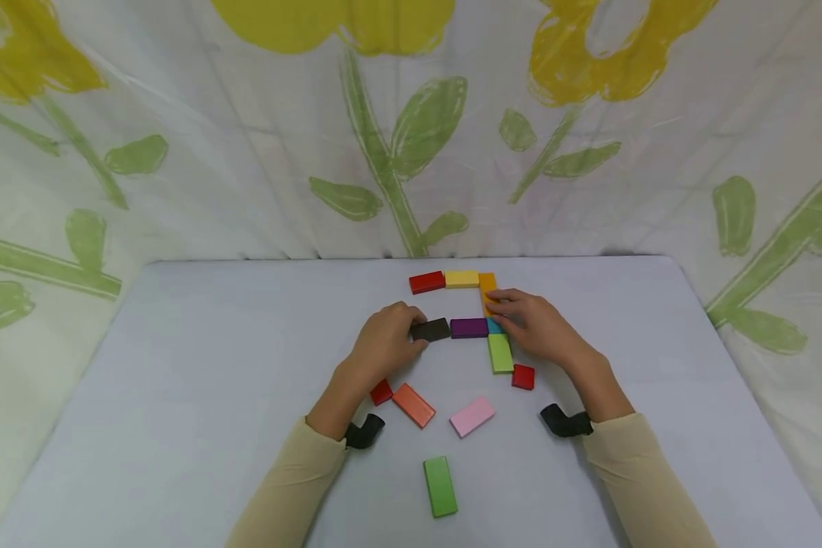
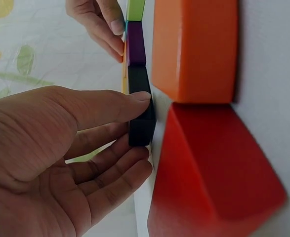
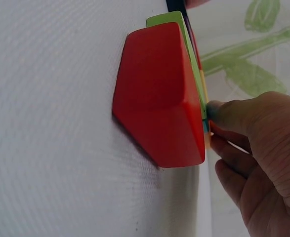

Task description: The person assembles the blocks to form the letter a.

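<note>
My left hand [image 1: 387, 335] pinches a black block [image 1: 430, 329] between thumb and fingers, at the left end of a purple block [image 1: 469, 328]. The black block lies in line with the purple one in the left wrist view. My right hand [image 1: 537, 327] has its fingertips on an orange block [image 1: 487, 283] and its thumb by a small blue block [image 1: 495, 326]. A lime block [image 1: 500, 354] extends toward me from the blue one. A yellow block [image 1: 462, 279] and a red block [image 1: 427, 282] run leftward from the orange block's far end.
A small red block [image 1: 524, 377] sits by the lime block's near end. Closer to me lie another red block [image 1: 381, 392], partly hidden by the left wrist, an orange-red block [image 1: 414, 405], a pink block [image 1: 473, 416] and a green block [image 1: 441, 487]. A flowered curtain [image 1: 267, 167] hangs behind the white table [image 1: 199, 365].
</note>
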Demonstrator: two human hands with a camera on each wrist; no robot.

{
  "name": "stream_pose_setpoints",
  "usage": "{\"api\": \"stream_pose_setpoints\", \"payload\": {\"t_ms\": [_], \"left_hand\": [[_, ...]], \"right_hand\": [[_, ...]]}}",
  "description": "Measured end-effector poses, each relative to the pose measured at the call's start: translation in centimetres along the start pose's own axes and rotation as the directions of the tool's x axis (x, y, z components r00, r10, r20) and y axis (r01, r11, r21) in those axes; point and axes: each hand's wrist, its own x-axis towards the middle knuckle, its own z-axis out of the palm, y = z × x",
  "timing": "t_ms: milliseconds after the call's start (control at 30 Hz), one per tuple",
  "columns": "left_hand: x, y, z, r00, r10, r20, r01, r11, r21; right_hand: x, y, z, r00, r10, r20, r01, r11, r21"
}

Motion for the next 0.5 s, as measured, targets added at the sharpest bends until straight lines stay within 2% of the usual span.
{"api": "stream_pose_setpoints", "payload": {"t_ms": [500], "left_hand": [[0.01, 0.08, 0.17, 1.000, 0.009, -0.003, -0.009, 1.000, -0.004]], "right_hand": [[0.09, 0.15, 0.00, 1.000, -0.002, 0.001, 0.002, 1.000, -0.003]]}}
